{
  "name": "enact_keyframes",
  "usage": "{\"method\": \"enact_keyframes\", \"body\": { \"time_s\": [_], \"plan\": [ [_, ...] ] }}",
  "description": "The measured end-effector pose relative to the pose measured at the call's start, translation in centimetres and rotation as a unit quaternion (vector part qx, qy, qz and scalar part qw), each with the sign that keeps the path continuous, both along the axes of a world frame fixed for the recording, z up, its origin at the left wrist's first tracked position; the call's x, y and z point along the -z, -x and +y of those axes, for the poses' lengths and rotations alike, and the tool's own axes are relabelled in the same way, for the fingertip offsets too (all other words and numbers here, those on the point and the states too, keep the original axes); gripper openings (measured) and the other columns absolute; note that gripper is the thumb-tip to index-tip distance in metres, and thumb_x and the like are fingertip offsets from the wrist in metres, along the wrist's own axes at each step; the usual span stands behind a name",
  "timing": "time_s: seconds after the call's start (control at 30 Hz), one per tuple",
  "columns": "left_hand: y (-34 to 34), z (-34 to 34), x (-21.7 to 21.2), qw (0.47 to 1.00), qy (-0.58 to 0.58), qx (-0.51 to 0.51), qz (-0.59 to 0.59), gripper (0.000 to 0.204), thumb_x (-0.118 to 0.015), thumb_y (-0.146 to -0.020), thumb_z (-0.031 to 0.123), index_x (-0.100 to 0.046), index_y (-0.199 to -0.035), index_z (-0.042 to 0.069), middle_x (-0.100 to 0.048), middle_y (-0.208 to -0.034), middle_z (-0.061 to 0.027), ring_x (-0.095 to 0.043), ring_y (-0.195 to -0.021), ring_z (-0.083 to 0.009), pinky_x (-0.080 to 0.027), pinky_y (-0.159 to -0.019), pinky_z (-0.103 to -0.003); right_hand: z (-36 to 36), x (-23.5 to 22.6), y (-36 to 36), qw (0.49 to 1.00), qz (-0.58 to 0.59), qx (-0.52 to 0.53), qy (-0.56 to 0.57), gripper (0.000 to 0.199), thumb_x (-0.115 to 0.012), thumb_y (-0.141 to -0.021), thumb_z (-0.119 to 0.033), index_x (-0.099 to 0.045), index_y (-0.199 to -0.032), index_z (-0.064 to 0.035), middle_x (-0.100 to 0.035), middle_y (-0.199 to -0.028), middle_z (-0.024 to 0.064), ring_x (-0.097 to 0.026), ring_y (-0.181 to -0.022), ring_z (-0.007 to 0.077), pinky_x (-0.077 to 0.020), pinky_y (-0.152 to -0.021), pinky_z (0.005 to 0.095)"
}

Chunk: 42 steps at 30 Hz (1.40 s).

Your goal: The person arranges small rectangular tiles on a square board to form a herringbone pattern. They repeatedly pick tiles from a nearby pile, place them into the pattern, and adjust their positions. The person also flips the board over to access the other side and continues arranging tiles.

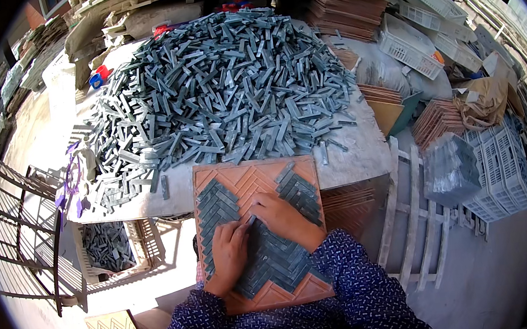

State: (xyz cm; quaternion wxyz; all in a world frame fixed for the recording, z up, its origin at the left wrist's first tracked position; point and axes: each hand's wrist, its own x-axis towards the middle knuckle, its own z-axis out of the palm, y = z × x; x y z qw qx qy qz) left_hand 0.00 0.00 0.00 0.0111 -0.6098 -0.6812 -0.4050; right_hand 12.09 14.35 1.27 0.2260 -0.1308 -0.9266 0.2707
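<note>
Left hand (229,251) and right hand (279,215) grip one grey strip (251,220) beside a heaped table (362,150).

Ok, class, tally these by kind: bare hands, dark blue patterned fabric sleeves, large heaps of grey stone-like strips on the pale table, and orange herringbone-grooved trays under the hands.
Bare hands, left hand and right hand: 2
Left sleeve and right sleeve: 2
Heap of grey strips: 1
Orange tray: 1
Total: 6
</note>
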Motion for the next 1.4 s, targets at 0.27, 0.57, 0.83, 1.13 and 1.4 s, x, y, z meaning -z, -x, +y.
{"method": "enact_keyframes", "body": {
  "time_s": [0.27,0.57,0.83,1.13,1.4],
  "plan": [
    [-1.8,0.7,0.5,0.999,-0.027,-0.009,-0.023,0.023,-0.067,-0.07,-0.003,-0.064,-0.091,0.004,-0.061,-0.093,-0.0093,-0.057,-0.087,-0.0298,-0.047,-0.076,-0.038,-0.3,-0.1,-1.6,0.998,0.009,0.064,0.014,0.007,-0.061,-0.078,-0.003,-0.059,-0.086,-0.0035,-0.059,-0.086,0.0141,-0.058,-0.083,0.0346,-0.0471,-0.073,0.0424],
    [-0.7,0.5,0.6,0.999,-0.015,-0.026,-0.016,0.018,-0.065,-0.07,-0.005,-0.064,-0.086,0.003,-0.061,-0.089,-0.0101,-0.057,-0.084,-0.03,-0.047,-0.073,-0.038,0.2,0.0,-1.2,0.994,0.045,0.094,0.045,0.01,-0.064,-0.078,-0.006,-0.061,-0.087,-0.0035,-0.061,-0.083,0.0152,-0.06,-0.077,0.0349,-0.0482,-0.069,0.0415],
    [-0.4,0.3,0.2,0.999,0.017,0.012,-0.028,0.018,-0.059,-0.071,-0.003,-0.064,-0.088,-0.001,-0.061,-0.092,-0.0124,-0.057,-0.087,-0.0307,-0.048,-0.078,-0.037,7.5,-0.3,-1.8,0.93,0.004,0.364,0.045,0.02,-0.069,-0.077,-0.014,-0.06,-0.092,-0.0049,-0.063,-0.088,0.015,-0.061,-0.083,0.0357,-0.0485,-0.07,0.0434],
    [-0.3,0.9,0.2,1.0,0.01,0.01,-0.02,0.017,-0.059,-0.073,0.0,-0.062,-0.09,0.0,-0.06,-0.091,-0.013,-0.057,-0.084,-0.0313,-0.048,-0.075,-0.039,9.5,0.0,-0.8,0.907,-0.004,0.418,0.045,0.027,-0.073,-0.075,-0.014,-0.061,-0.097,-0.0033,-0.065,-0.085,0.0149,-0.064,-0.081,0.0326,-0.0499,-0.07,0.0424],
    [-0.5,1.9,0.2,0.999,0.042,0.001,-0.027,0.013,-0.058,-0.075,0.002,-0.06,-0.087,0.004,-0.057,-0.087,-0.0098,-0.055,-0.08,-0.0286,-0.047,-0.07,-0.038,8.4,-0.9,-2.1,0.895,0.121,0.42,0.085,0.016,-0.066,-0.079,-0.003,-0.064,-0.094,0.0032,-0.067,-0.077,0.0112,-0.064,-0.067,0.0177,-0.0508,-0.062,0.03]
  ]
}}
